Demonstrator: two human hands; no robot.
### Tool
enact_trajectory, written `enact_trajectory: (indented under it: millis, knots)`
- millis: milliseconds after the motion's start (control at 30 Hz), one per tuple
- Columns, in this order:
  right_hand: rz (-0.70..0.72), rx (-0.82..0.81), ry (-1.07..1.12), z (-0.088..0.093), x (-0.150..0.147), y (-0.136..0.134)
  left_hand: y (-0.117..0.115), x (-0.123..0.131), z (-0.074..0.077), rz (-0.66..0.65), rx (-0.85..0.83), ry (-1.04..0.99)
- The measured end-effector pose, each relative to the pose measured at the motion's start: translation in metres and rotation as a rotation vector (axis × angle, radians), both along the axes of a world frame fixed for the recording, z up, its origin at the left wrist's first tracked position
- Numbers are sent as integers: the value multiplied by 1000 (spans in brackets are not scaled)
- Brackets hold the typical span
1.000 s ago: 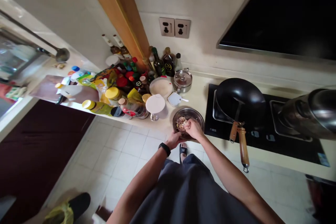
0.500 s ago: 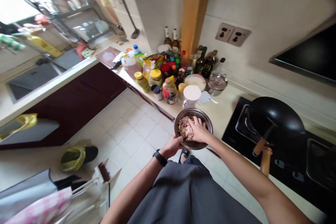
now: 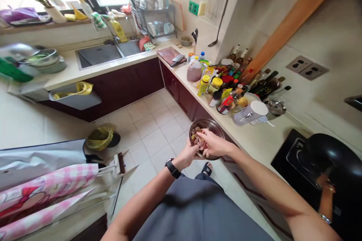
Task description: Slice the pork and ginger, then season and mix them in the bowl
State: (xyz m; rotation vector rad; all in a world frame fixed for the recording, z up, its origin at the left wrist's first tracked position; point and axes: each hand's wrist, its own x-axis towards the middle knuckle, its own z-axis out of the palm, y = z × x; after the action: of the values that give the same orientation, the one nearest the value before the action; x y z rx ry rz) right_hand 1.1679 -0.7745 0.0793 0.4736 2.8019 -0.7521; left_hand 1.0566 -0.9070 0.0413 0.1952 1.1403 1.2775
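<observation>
A steel bowl [image 3: 219,126] is held in front of my body, with chopped meat [image 3: 198,134] inside it. My left hand [image 3: 187,154] grips the bowl's near left rim, thumb over the edge. Inside the bowl, my right hand [image 3: 210,143] is in the meat with its fingers curled down around some of it. The fingertips are partly hidden in the meat.
Bottles and jars [image 3: 217,83] crowd the counter at the right, near a lidded pitcher [image 3: 250,113]. A black wok [image 3: 336,154] sits on the stove. Further back are a cutting board [image 3: 169,55] with a cleaver [image 3: 178,59] and a sink [image 3: 98,55]. A bin [image 3: 100,137] stands on the floor.
The view has swung left, showing more of the sink and window. The bowl is now away from the counter edge, over the floor. My right hand's fingers have curled more into the meat.
</observation>
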Motion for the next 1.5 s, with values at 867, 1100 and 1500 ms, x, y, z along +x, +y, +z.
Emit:
enact_trajectory:
  millis: [867, 1100, 1500]
  knots:
    - [303, 231, -58, 24, -260, -42, -85, -173, 39, 359, 11, 56]
    - [604, 245, 139, 40, -306, 5, -43, -227, 46, 463, 28, 66]
    - [480, 304, 84, 29, -429, 93, 49, -300, 50, 648, -28, 108]
